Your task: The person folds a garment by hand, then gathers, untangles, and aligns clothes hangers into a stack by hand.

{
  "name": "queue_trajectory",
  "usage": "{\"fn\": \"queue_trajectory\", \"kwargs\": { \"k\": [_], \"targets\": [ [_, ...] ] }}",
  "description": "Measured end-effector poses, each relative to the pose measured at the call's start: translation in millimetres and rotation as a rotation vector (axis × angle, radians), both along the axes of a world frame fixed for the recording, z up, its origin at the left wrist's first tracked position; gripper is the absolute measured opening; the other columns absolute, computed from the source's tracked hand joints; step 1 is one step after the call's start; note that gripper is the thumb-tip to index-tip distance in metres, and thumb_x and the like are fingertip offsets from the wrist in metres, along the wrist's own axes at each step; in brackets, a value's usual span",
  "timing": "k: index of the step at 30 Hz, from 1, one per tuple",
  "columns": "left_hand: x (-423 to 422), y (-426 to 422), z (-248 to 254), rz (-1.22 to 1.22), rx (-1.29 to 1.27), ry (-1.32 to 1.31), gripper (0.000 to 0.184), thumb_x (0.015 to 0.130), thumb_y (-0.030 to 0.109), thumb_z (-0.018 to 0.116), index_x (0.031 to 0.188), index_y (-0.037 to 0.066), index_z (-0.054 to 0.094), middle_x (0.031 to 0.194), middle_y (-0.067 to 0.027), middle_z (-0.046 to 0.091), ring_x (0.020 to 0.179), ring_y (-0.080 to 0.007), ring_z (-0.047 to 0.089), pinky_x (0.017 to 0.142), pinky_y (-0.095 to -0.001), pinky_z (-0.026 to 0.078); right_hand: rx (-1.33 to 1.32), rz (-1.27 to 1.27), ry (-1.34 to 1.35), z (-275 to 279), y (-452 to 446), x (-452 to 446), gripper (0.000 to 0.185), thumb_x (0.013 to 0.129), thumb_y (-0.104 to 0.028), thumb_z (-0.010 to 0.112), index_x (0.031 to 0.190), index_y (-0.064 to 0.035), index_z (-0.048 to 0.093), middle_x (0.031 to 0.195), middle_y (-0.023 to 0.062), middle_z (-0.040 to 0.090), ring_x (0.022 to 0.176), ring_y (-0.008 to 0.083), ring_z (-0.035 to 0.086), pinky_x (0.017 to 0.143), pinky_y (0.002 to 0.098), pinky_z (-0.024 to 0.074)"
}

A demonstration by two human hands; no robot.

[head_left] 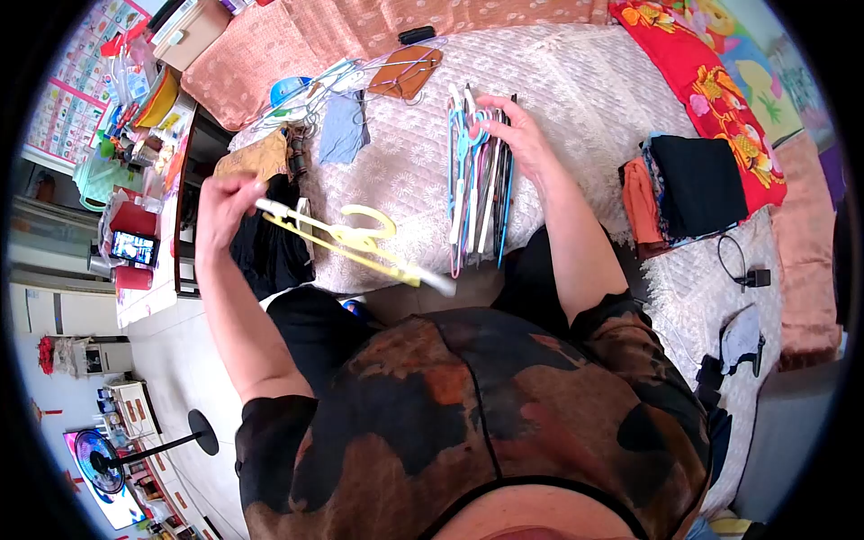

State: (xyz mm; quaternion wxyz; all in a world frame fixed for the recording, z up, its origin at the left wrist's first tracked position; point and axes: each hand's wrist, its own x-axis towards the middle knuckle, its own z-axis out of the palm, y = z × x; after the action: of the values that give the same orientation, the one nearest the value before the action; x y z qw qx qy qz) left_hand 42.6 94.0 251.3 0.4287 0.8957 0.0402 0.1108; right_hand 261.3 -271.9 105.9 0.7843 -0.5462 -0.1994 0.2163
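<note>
My left hand [229, 205] is closed on one end of a yellow clothes hanger [360, 241], which is held above the bed edge with its hook toward the bed. White sleeves show at both ends of this hanger. My right hand [520, 135] grips a bundle of clothes hangers [477, 189] near their hooks. The bundle, in light blue, white, pink and black, lies on the quilted bedspread, its hangers lined up side by side. My right fingertips are partly hidden among the hooks.
Loose wire hangers [297, 112], a blue-grey cloth [344, 128] and brown cloth [407, 74] lie ahead on the left. Black clothing [270, 238] hangs at the bed edge. Folded clothes [693, 184] sit on the right. A cluttered table [171, 225] and standing fan [153, 450] are left.
</note>
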Motion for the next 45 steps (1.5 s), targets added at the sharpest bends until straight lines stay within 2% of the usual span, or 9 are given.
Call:
{"fn": "queue_trajectory", "kwargs": {
  "k": [9,18,23,25,30,33,37,38,45],
  "targets": [
    [182,-36,-101,0.021,0.061,0.247,0.048,0.083,0.042,0.067,0.059,0.001,0.064,0.052,0.0002,0.051,0.051,-0.0082,0.044,0.050,-0.0281,0.038,-0.047,0.165,-0.144,-5,7,-6,0.034,0.093,-0.023,0.056,0.121,-0.0034,0.056,0.102,0.0052,0.065,0.094,0.0114,0.059,0.087,0.0259,0.0452],
    [212,-74,-228,0.367,-0.021,0.161,0.055,0.082,0.051,0.064,0.081,-0.004,0.070,0.076,-0.0208,0.068,0.074,-0.0307,0.067,0.073,-0.0375,0.051,-0.014,0.177,-0.067,4,4,-11,0.043,0.086,-0.015,0.062,0.127,-0.0053,0.054,0.114,0.0048,0.061,0.104,0.0120,0.056,0.095,0.0277,0.0416],
    [207,-100,-241,0.470,0.057,0.084,0.047,0.086,0.045,0.060,0.083,-0.001,0.069,0.075,-0.0190,0.067,0.074,-0.0357,0.064,0.075,-0.0418,0.049,-0.046,0.135,0.012,2,12,-15,0.041,0.083,-0.001,0.062,0.124,-0.0050,0.054,0.110,0.0062,0.061,0.094,0.0125,0.061,0.086,0.0265,0.0477],
    [209,-117,-243,0.693,0.311,-0.283,0.040,0.088,0.040,0.059,0.092,0.000,0.064,0.080,-0.0182,0.066,0.079,-0.0359,0.063,0.077,-0.0428,0.048,-0.009,0.100,-0.001,1,16,-15,0.040,0.083,0.001,0.061,0.122,-0.0044,0.054,0.106,0.0069,0.062,0.089,0.0128,0.063,0.083,0.0261,0.0492],
    [158,-150,-171,0.305,-0.202,-0.088,0.039,0.088,0.037,0.060,0.100,0.000,0.059,0.089,-0.0167,0.063,0.078,-0.0285,0.061,0.075,-0.0367,0.048,0.013,-0.101,-0.014,7,21,-19,0.043,0.076,-0.002,0.071,0.118,-0.0055,0.059,0.097,0.0038,0.061,0.085,0.0108,0.058,0.078,0.0254,0.0486],
    [122,-167,-159,0.017,-0.384,0.146,0.040,0.090,0.034,0.062,0.105,-0.002,0.059,0.087,-0.0094,0.058,0.076,-0.0121,0.053,0.069,-0.0277,0.048,0.001,-0.185,-0.102,4,28,-19,0.045,0.076,-0.002,0.071,0.119,-0.0049,0.058,0.093,0.0037,0.062,0.082,0.0112,0.058,0.074,0.0252,0.0493],
    [107,-190,-171,-0.081,0.035,0.006,0.052,0.085,0.029,0.067,0.122,-0.004,0.051,0.092,-0.0128,0.058,0.078,-0.0185,0.057,0.072,-0.0314,0.050,-0.006,-0.105,0.000,8,33,-20,0.042,0.081,-0.002,0.066,0.122,-0.0048,0.056,0.093,0.0069,0.065,0.081,0.0130,0.063,0.073,0.0241,0.0505],
    [111,-188,-174,-0.066,0.049,0.056,0.064,0.081,0.032,0.070,0.127,-0.004,0.046,0.103,-0.0208,0.057,0.089,-0.0290,0.059,0.079,-0.0379,0.049,0.014,-0.075,0.058,6,36,-19,0.041,0.082,-0.002,0.065,0.122,-0.0048,0.056,0.093,0.0081,0.066,0.081,0.0137,0.064,0.073,0.0240,0.0509],
    [132,-179,-187,-0.027,0.048,-0.092,0.027,0.091,0.017,0.053,0.113,0.003,0.062,0.090,-0.0195,0.058,0.083,-0.0362,0.058,0.077,-0.0425,0.047,-0.070,0.057,-0.104,8,35,-22,0.051,0.086,0.001,0.058,0.135,-0.0063,0.046,0.113,0.0118,0.064,0.105,0.0155,0.060,0.093,0.0282,0.0461]
  ]
}}
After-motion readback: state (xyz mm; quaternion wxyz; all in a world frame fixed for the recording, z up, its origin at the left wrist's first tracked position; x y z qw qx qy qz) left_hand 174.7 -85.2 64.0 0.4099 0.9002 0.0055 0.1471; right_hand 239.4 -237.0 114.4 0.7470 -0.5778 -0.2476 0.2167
